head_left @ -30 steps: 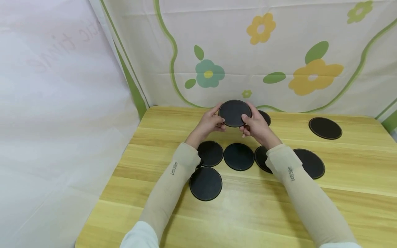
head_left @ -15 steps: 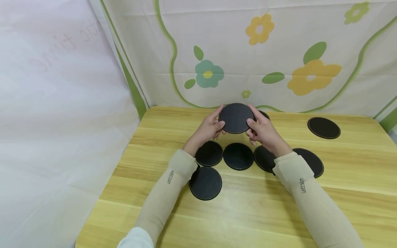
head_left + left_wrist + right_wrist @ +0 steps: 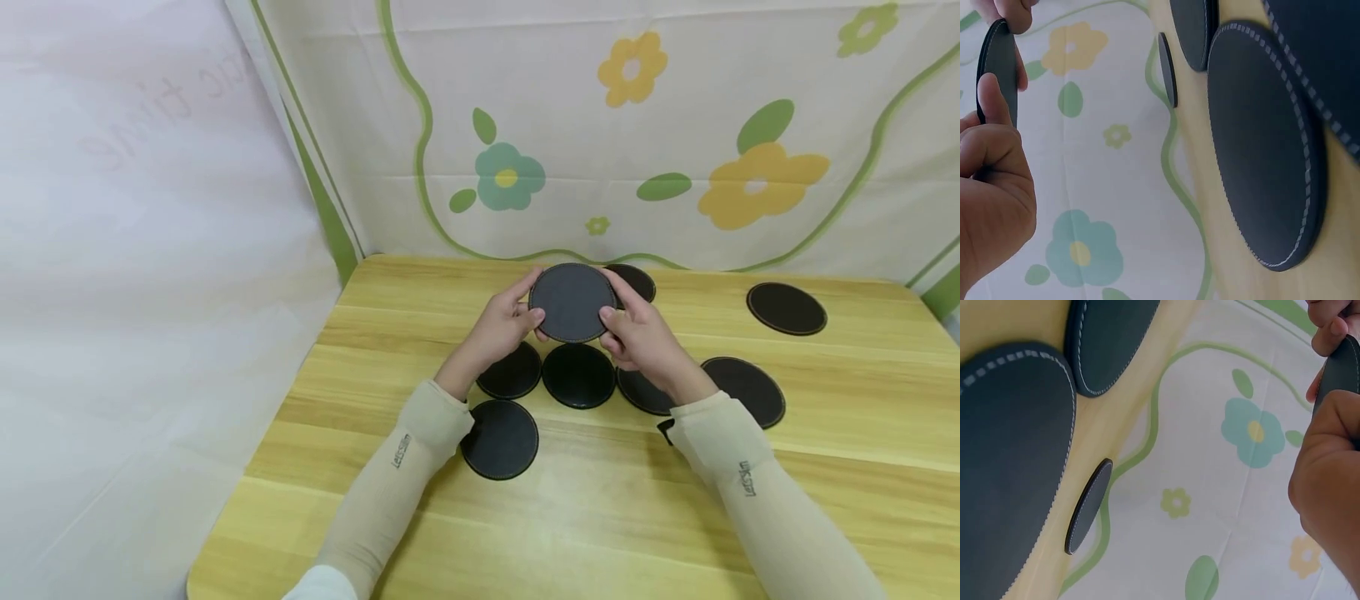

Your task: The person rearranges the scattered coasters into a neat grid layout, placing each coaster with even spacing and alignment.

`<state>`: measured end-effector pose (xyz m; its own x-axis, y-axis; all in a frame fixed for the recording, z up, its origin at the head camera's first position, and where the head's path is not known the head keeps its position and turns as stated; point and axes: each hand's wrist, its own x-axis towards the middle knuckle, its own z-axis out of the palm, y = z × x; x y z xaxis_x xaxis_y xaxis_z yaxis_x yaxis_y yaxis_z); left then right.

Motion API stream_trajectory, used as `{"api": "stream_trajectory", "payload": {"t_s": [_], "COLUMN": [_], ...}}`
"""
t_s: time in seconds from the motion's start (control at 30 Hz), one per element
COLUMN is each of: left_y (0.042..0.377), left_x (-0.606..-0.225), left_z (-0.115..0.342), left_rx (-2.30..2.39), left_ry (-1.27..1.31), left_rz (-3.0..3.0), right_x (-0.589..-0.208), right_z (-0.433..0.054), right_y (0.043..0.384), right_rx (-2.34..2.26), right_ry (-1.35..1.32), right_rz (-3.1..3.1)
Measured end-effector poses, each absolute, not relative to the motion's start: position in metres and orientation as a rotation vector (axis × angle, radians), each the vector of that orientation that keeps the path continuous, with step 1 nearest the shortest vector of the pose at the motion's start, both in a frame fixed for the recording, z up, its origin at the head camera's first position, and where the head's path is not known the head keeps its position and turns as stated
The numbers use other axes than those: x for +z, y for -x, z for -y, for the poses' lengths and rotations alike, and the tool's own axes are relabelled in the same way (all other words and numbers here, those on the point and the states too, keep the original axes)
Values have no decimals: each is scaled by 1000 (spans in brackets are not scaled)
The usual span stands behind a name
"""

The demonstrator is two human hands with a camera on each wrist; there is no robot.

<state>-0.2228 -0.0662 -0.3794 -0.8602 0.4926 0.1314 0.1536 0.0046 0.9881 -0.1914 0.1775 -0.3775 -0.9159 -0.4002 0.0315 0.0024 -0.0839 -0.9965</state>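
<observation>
A round black coaster (image 3: 572, 302) with a stitched rim is held up over the table between both hands. My left hand (image 3: 501, 327) pinches its left edge, thumb on the near face and fingers behind. On the opposite edge my right hand (image 3: 645, 337) grips it the same way. The left wrist view shows the coaster (image 3: 1001, 69) nearly edge-on, with the left thumb against it. In the right wrist view it is partly hidden behind the right hand (image 3: 1332, 453). Below the hands, a matching coaster (image 3: 578, 377) lies in a row on the table.
Beside it in the row lie a left coaster (image 3: 512, 372) and a partly covered right one (image 3: 643, 392). Another coaster (image 3: 500, 440) sits nearer the front. More lie at the right (image 3: 746, 392), far right (image 3: 787, 308) and back (image 3: 636, 284). A flowered curtain (image 3: 570, 108) hangs behind the wooden table (image 3: 600, 525).
Both hands have lowered the coaster slightly and brought it nearer, still gripping its two edges. The coasters on the table have not moved.
</observation>
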Motion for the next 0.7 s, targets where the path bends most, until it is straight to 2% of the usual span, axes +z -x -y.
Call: {"api": "stream_trajectory", "payload": {"t_s": [0.7], "left_y": [186], "left_x": [-379], "left_z": [65], "left_rx": [1821], "left_ry": [-645], "left_rz": [-2115], "right_x": [-386], "right_z": [-189], "right_y": [162], "right_rx": [-2033], "right_ry": [441], "right_rz": [-2002]}}
